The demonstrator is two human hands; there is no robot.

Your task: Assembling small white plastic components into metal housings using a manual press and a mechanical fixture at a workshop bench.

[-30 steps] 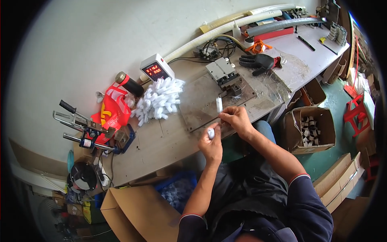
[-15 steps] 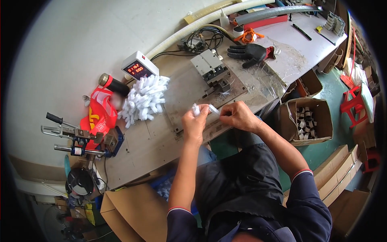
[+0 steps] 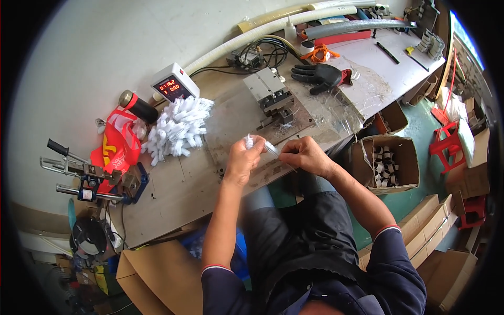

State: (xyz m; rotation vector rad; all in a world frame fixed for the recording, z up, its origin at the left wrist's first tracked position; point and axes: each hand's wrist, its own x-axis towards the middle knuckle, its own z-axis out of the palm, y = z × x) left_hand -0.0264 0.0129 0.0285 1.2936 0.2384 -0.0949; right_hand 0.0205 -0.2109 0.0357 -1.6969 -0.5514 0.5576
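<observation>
My left hand (image 3: 243, 161) is closed around a white bristled strip (image 3: 270, 148), curled like a small brush; part of it pokes up above the thumb. My right hand (image 3: 308, 156) pinches at the strip's right end, fingertips pressed together. Both hands are held close together over the table's front edge. Just beyond them stands a small metal fixture (image 3: 270, 94) on a plate. To the left lies a heap of similar white bristled strips (image 3: 178, 128). The part of the strip inside my left fist is hidden.
A counter box with red digits (image 3: 175, 85), a black bottle (image 3: 139, 106) and a toggle-clamp press (image 3: 100, 179) stand at left. A black glove (image 3: 320, 77) lies beyond the fixture. An open carton (image 3: 407, 157) holding black-and-white curled pieces stands at right.
The whole view has shifted slightly, moving the scene a little left. Both hands still hold the strip close together, with the right fingers still at its end.
</observation>
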